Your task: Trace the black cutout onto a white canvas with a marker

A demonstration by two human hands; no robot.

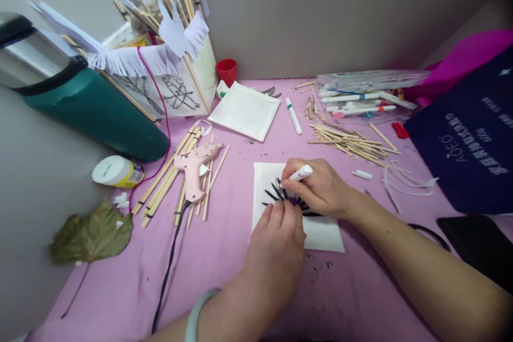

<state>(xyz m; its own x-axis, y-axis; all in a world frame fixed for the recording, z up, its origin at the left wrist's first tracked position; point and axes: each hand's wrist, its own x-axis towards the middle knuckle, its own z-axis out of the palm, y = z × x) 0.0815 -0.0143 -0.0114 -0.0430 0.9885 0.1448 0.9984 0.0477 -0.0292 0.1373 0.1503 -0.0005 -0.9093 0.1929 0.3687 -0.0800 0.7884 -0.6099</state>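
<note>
My right hand (316,184) is closed around a white marker (301,172), its tip end down at a white square sheet (324,238). Black strokes (274,191) fan out on the sheet, with a small purple spot near their middle. Laid on the same sheet, my left hand (278,240) has its fingers bent and close together, tips beside the strokes. Whether those fingertips hold anything small is hidden. A white marker cap (362,174) lies to the right of the sheet.
A pink glue gun (192,171) rests on wooden sticks (166,187), its cord running forward. Left stand a green bottle (100,107) and a glue tub (117,171). Behind are a white square panel (244,112) and another marker (293,116). More sticks (352,144) lie right.
</note>
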